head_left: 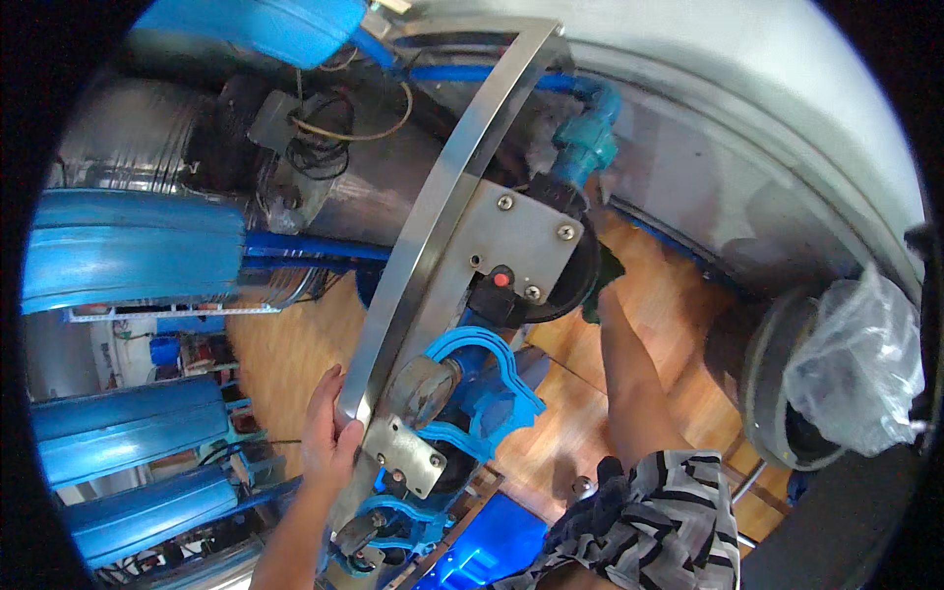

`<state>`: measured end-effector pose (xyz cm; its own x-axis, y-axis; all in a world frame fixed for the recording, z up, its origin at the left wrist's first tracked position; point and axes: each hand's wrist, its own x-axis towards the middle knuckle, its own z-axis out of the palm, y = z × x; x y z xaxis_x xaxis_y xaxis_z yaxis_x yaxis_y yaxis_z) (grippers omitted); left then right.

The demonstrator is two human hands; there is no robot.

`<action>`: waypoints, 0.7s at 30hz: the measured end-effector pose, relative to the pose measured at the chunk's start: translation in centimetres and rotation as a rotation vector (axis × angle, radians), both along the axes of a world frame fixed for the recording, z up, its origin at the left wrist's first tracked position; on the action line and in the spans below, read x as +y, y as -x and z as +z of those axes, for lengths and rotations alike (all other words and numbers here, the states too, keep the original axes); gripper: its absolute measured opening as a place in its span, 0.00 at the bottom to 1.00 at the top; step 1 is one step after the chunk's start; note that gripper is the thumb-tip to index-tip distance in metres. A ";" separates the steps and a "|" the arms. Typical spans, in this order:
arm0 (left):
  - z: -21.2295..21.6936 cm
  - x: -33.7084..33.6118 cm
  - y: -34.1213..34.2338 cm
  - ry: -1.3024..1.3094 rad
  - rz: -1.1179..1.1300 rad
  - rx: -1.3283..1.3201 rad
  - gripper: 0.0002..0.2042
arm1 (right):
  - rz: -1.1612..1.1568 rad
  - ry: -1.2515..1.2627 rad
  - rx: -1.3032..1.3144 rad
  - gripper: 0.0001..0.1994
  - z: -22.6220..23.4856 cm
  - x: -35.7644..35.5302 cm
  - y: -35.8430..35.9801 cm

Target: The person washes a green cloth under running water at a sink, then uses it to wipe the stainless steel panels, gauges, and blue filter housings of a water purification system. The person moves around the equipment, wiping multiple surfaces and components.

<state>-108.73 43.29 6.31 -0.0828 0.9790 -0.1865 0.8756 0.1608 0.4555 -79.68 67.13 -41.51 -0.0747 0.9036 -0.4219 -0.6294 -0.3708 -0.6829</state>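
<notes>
My left hand (332, 438) is closed on the lower end of a shiny curved metal rail (433, 216), thumb on the near side. The rail runs along a machine arm with a bolted metal plate (521, 246), a smaller plate (411, 455) and blue pipe clamps (492, 393). My right hand (604, 297) reaches behind a round black part (570, 285) by the larger plate. Its fingers are hidden there. Dark green cloth-like material (608, 270) shows beside the wrist. Above it, a teal pipe fitting (585, 146) joins a blue pipe.
Long blue covers (128, 251) stand along the left, near a large metal cylinder (364, 202) with loose cables. At right, a clear plastic bag (855, 364) hangs over a round drum (772, 383). A pale curved wall (767, 88) bounds the far right. A blue bin (492, 541) sits below.
</notes>
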 end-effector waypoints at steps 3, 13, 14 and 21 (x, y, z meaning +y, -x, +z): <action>0.0 -0.2 -0.2 0.025 0.070 -0.077 0.32 | -0.060 0.156 0.177 0.22 -4.4 -1.2 1.4; 0.7 -0.2 -0.5 0.070 0.059 -0.016 0.31 | -0.308 0.511 0.743 0.21 0.3 -6.9 7.2; 0.5 0.0 -0.5 0.026 0.023 -0.001 0.30 | -0.286 0.519 0.784 0.21 2.6 -7.2 7.8; 0.0 0.2 -0.4 -0.209 -0.118 0.063 0.25 | -0.033 0.451 0.952 0.20 19.7 -9.9 5.7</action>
<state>-108.30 43.48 6.31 0.0294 0.9993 0.0234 0.9104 -0.0364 0.4121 -85.35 57.18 -21.82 -0.5303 0.6854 -0.4991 -0.8477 -0.4405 0.2957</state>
